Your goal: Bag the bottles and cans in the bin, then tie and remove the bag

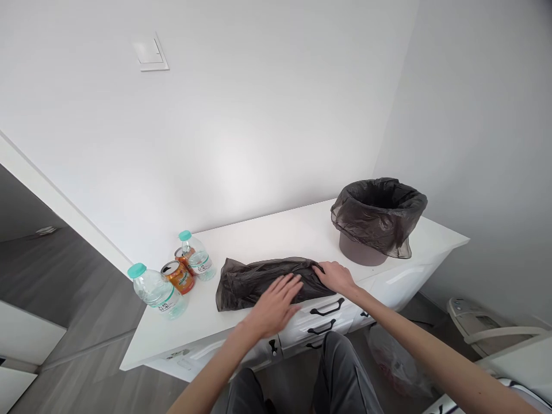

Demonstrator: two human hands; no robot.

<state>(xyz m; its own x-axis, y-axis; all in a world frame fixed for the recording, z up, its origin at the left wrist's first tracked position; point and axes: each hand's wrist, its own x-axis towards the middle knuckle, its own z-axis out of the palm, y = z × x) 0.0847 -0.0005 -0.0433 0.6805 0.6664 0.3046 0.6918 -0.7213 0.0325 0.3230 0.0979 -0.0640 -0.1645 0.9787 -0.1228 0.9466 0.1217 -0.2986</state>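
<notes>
A dark, thin plastic bag [250, 280] lies flattened lengthwise on the white cabinet top [276, 236]. My left hand [276, 305] rests flat on its near edge, fingers spread. My right hand [335, 275] presses on the bag's right end, fingers lying on the plastic. Neither hand lifts anything. At the right end of the top stands a small bin [376, 221] lined with another dark bag.
Two water bottles with teal caps [157, 290] [196, 255] and two orange drink cans [177, 275] [181, 256] stand at the left end. Drawers with black handles [326, 310] face me below the top. A white appliance [474, 319] sits on the floor at right.
</notes>
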